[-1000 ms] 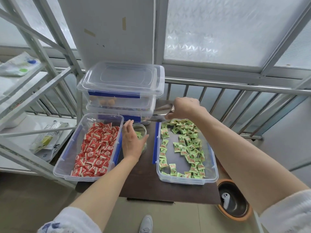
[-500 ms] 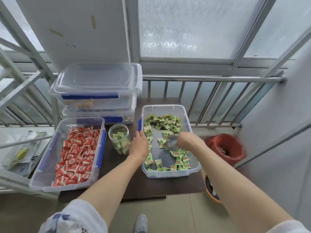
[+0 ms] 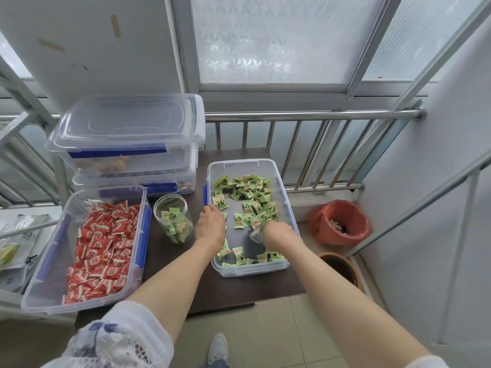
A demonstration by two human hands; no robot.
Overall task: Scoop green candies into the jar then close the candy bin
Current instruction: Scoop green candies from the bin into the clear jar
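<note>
A clear open bin (image 3: 240, 163) on the dark table holds loose green candies (image 3: 249, 192). My right hand (image 3: 279, 231) is inside it and grips a metal scoop (image 3: 255, 231) pushed into the candies. My left hand (image 3: 210, 224) rests on the bin's left rim with its fingers over the edge. Just left of that hand stands a clear jar (image 3: 174, 221), upright, open at the top and partly filled with green candies.
An open bin of red candies (image 3: 101, 248) lies at the left. Two lidded clear bins (image 3: 127, 144) are stacked behind the jar. A metal railing (image 3: 313, 115) runs behind the table. A red bucket (image 3: 340, 221) and a brown pot (image 3: 342, 269) stand on the floor at the right.
My right hand brought the scoop from above the jar down into the green candy bin. My left hand left the jar and went to the bin's left rim.
</note>
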